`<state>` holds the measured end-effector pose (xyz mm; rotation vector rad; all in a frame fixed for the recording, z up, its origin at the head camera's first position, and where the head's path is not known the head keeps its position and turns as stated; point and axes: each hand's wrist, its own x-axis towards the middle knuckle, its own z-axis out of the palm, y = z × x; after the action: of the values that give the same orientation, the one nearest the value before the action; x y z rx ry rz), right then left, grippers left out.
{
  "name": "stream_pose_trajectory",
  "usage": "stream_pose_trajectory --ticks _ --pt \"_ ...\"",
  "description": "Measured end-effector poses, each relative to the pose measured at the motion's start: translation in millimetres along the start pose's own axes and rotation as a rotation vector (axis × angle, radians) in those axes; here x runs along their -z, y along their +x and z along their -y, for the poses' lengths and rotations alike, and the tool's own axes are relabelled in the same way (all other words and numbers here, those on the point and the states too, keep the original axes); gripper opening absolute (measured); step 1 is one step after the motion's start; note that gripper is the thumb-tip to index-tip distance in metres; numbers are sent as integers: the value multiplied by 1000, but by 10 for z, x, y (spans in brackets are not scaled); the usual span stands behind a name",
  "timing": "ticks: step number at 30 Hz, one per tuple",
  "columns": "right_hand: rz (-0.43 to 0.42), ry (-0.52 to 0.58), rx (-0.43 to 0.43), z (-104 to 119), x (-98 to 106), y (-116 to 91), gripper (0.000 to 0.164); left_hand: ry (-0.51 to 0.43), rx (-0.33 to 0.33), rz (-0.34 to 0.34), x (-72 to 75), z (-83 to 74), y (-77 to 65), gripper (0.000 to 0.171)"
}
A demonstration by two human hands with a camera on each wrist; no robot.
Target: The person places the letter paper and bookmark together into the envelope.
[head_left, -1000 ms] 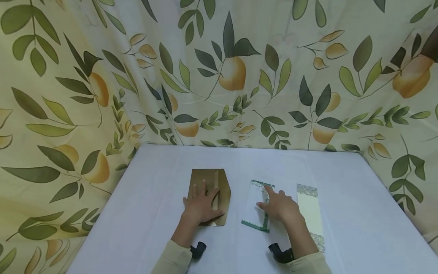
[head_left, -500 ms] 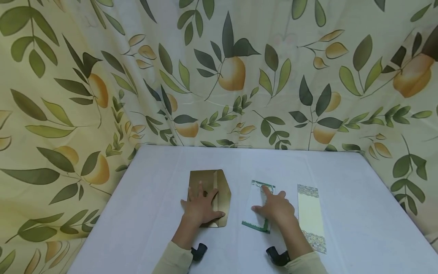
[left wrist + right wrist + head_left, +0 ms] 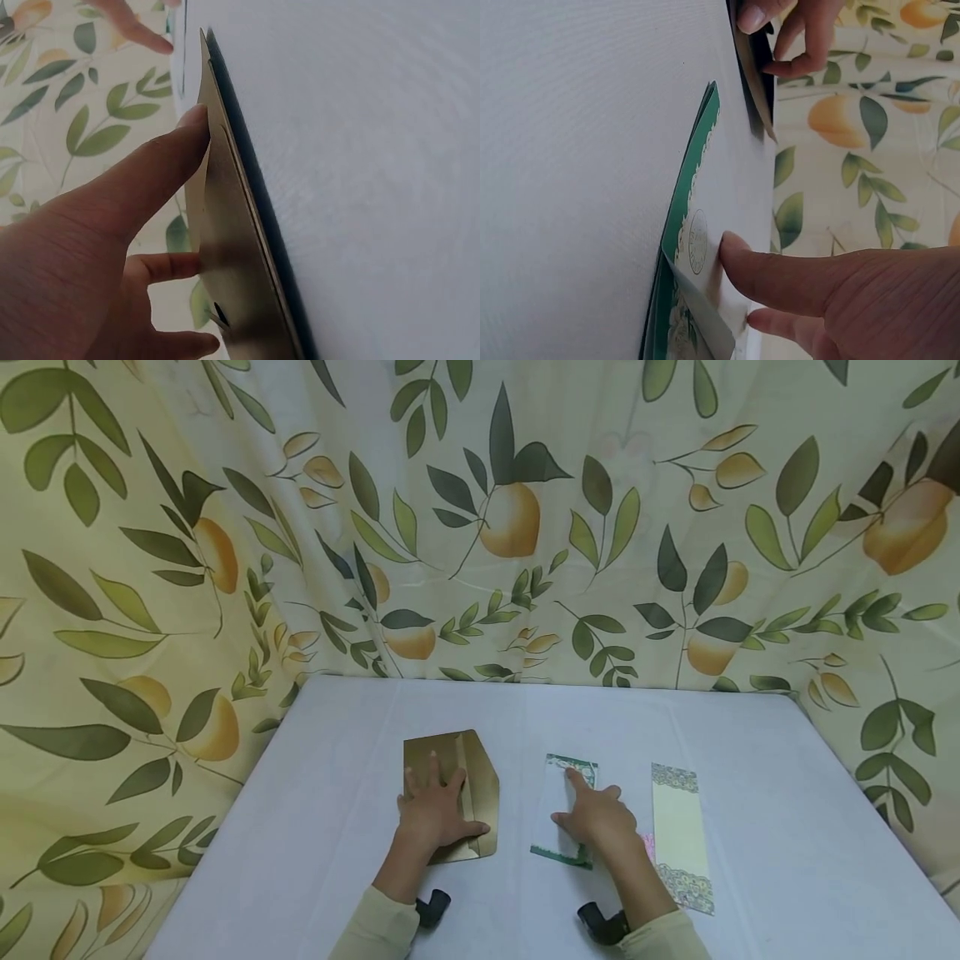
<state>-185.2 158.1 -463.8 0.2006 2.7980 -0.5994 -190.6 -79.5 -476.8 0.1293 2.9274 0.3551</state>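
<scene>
With fingers spread, my left hand (image 3: 435,814) rests on a brown envelope (image 3: 482,785), whose pointed flap lies open to the right. The left wrist view shows the thumb and fingers on the upper face of this envelope (image 3: 232,217), its edge raised slightly over a shadow. My right hand (image 3: 600,818) touches a white folded paper with a green border (image 3: 557,802), index finger extended near its far end and thumb on its left part. In the right wrist view, a round printed mark and a lifted corner show on this paper (image 3: 712,180).
A long cream card with lace-patterned ends (image 3: 678,818) lies right of my right hand. A small pink patch (image 3: 648,843) shows at its left edge. All lie on a white-covered table (image 3: 360,718), with a leaf-and-fruit-patterned curtain (image 3: 465,627) behind.
My left hand and the brown envelope have shifted a little left, the envelope turning slightly. My right hand has moved left, uncovering the cream card and the pink patch.
</scene>
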Motion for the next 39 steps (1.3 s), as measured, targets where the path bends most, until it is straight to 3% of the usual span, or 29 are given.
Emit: stream_pose_trajectory --ticks 9,19,26,33,39 --pt "-29 46 7 6 -19 32 88 -5 -100 -16 -22 30 45 98" --pt "-37 40 5 19 -13 56 84 -59 -135 -34 -30 54 62 101" --pt "-69 87 69 16 -9 79 88 -105 -161 -11 3 60 53 103" --pt "-84 39 121 11 1 125 87 -100 -164 -18 3 70 72 99" --pt "-109 77 146 1 23 129 77 -105 -163 -14 19 63 52 98"
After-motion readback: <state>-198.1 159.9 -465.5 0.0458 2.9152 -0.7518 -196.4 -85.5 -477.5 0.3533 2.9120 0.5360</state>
